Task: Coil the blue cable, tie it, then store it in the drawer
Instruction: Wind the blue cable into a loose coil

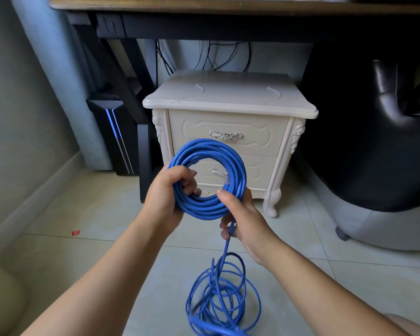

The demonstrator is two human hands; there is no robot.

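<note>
Spanning the far side is a dark desk point(204, 7) with a wooden top, and a black padded chair point(374, 146) fills the space to the right. Under the desk stands a cream nightstand point(228, 98). Its upper drawer point(257, 132) and lower drawer point(260, 170) are both closed. A black computer tower point(117, 139) with a blue light strip sits on the floor just left of it. The blue cable point(238, 166) is held up in front of the drawers, much of it wound into a neat ring. The rest drops to a heap of loose loops point(223, 297) on the tiles below the forearms. The left hand point(165, 192) has its fingers clenched round the ring's left side. The right hand point(245, 214) supports the ring's lower right, thumb on it, fingers curled round the strand trailing down. A small red scrap point(75, 232) lies on the tiles at left.
</note>
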